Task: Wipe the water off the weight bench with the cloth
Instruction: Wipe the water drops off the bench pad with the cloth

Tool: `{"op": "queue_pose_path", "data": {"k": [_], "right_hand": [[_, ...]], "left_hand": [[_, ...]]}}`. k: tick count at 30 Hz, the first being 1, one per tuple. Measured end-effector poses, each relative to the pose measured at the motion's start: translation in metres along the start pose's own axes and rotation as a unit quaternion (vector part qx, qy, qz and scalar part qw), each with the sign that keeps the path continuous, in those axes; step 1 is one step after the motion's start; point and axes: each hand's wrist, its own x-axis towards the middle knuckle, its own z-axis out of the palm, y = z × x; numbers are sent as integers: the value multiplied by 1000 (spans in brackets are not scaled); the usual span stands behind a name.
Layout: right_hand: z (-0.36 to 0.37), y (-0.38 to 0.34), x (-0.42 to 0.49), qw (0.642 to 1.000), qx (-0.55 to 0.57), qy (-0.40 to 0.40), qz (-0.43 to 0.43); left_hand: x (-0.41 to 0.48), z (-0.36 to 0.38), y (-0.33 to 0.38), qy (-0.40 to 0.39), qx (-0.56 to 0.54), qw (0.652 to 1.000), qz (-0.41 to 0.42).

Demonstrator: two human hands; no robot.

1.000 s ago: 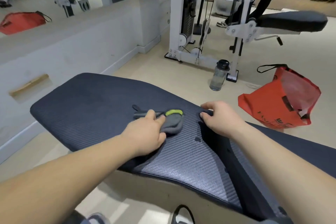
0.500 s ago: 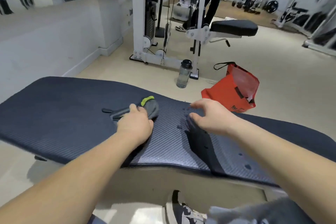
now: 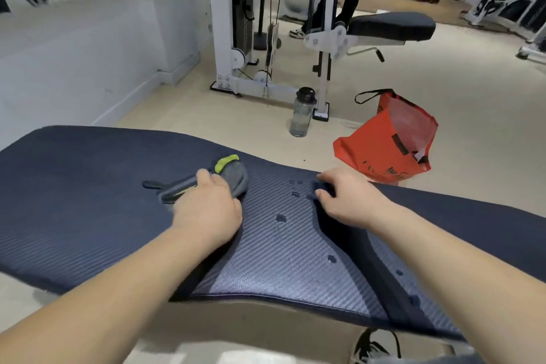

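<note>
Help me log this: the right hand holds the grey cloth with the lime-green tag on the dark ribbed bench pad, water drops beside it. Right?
No: the head view shows the left hand holds the grey cloth with the lime-green tag on the dark ribbed bench pad, water drops beside it.

One weight bench (image 3: 74, 186), one cloth (image 3: 233, 176), two hands: left hand (image 3: 206, 210) and right hand (image 3: 348, 201). Roughly seven water drops (image 3: 281, 218) showing. One bottle (image 3: 301, 115) and one red bag (image 3: 384, 145).
</note>
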Motion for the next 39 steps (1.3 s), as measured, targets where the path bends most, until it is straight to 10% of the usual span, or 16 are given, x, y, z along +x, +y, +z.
{"op": "queue_pose_path", "data": {"k": [24, 28, 32, 39], "right_hand": [[6, -19, 5, 989, 43, 66, -122], [15, -56, -4, 962, 20, -19, -272], [30, -85, -9, 937, -105, -83, -322], [45, -124, 4, 922, -118, -27, -369]], "left_hand": [[-3, 1, 7, 17, 18, 1000, 13], [-25, -10, 2, -107, -165, 978, 67], [-35, -32, -43, -141, -451, 881, -1], [-46, -16, -102, 34, -237, 971, 23]]}}
